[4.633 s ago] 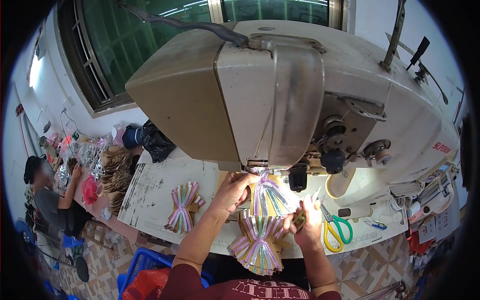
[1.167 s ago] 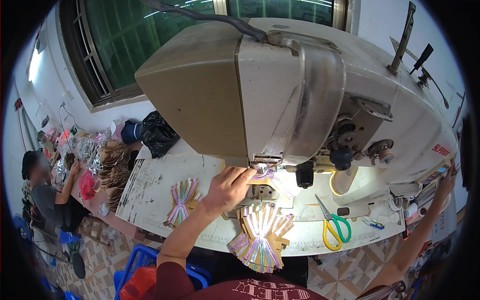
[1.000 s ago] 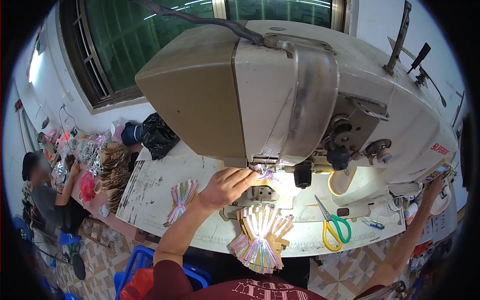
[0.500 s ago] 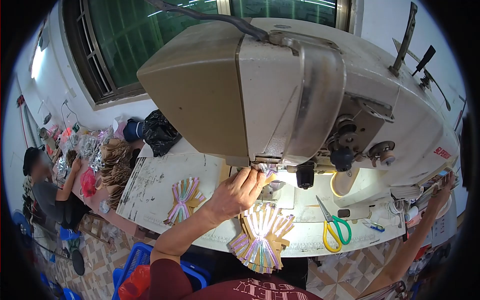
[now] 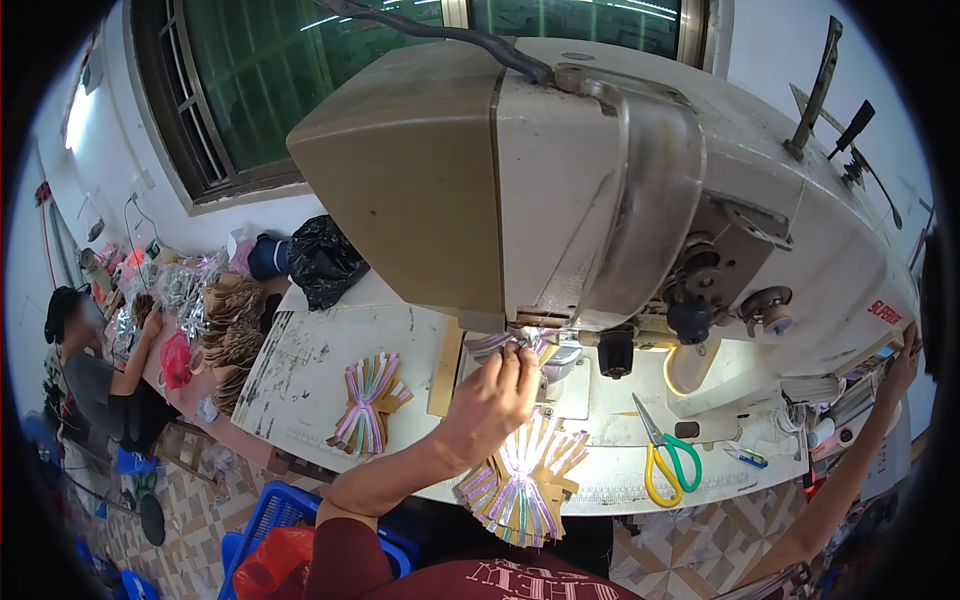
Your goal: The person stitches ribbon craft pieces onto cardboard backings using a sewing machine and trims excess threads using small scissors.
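My left hand (image 5: pixel 495 392) is closed in a pinch beneath the head of a sewing machine (image 5: pixel 560 200), beside the needle area. Its fingertips grip a striped strip piece (image 5: pixel 488 343), which shows purple and white at the fingers; the rest is hidden by the hand and machine. Below this hand, a fan-shaped bundle of brown card and shiny strips (image 5: pixel 525 480) lies at the table's front edge. A similar bundle (image 5: pixel 368 405) lies to the left. My right hand (image 5: pixel 902 362) reaches up to the machine's far right end; its fingers are small and partly hidden.
Scissors with yellow and green handles (image 5: pixel 664 455) lie on the machine table (image 5: pixel 300 365), near a small blue-and-white tool (image 5: pixel 748 456). A black plastic bag (image 5: pixel 322 262) sits behind. At left, a person (image 5: pixel 95 375) sits by a bench with brown stacks (image 5: pixel 232 330). A blue basket (image 5: pixel 272 515) stands below.
My left hand has shifted slightly right and down, and more of the striped piece now shows left of its fingers. My right hand has moved up along the machine's end.
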`<state>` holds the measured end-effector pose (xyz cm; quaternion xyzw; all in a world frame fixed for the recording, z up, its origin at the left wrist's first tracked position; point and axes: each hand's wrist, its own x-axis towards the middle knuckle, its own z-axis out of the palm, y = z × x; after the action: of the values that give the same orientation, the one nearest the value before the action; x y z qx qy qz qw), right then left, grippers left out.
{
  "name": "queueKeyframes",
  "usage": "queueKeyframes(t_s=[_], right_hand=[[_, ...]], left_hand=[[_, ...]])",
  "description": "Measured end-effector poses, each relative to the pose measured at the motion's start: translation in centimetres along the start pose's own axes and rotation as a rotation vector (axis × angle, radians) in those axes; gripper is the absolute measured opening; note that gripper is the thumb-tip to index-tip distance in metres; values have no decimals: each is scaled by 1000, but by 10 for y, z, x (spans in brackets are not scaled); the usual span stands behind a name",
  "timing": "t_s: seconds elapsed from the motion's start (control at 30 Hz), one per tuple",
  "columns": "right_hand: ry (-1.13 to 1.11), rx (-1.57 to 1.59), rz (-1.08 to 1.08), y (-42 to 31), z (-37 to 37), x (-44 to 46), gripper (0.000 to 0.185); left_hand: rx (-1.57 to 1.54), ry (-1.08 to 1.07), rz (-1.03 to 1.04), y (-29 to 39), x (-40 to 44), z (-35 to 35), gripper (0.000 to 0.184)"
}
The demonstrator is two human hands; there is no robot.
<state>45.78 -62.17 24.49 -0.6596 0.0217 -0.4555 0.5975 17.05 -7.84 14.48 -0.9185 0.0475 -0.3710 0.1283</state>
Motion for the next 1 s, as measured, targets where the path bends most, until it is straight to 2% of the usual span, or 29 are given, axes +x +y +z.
queueKeyframes(t_s=[0.1,0.13,0.23,0.33,0.43,0.5,0.57,0.63,0.7,0.77,0.87,1.0], right_hand=[[74,28,35,-2,6,-17,33],[115,54,56,1,8,-27,34],[-1,266,179,59,1,-27,35],[82,102,109,39,5,-47,32],[172,-70,39,-17,19,-100,29],[344,102,-158,-65,33,-159,31],[225,337,-110,-90,36,-212,29],[244,359,-10,-107,50,-257,24],[229,281,203,-115,63,-295,18],[-106,367,122,-97,65,-320,13],[-415,348,67,-92,72,-338,10],[-527,302,41,-86,79,-353,9]], left_hand=[[-323,126,-139,-17,-6,3,36],[-381,125,-118,-25,-7,5,37],[-526,149,-49,-46,-13,14,39],[-514,211,146,-56,-18,25,31],[-179,202,299,-43,-18,8,23],[-64,165,325,-34,-18,1,22],[4,132,339,-29,-16,-4,22],[21,127,323,-26,-17,-3,22],[35,129,302,-23,-17,-2,22],[44,137,269,-20,-15,1,22],[97,116,234,-12,-15,1,23],[62,141,170,-8,-11,0,19]])
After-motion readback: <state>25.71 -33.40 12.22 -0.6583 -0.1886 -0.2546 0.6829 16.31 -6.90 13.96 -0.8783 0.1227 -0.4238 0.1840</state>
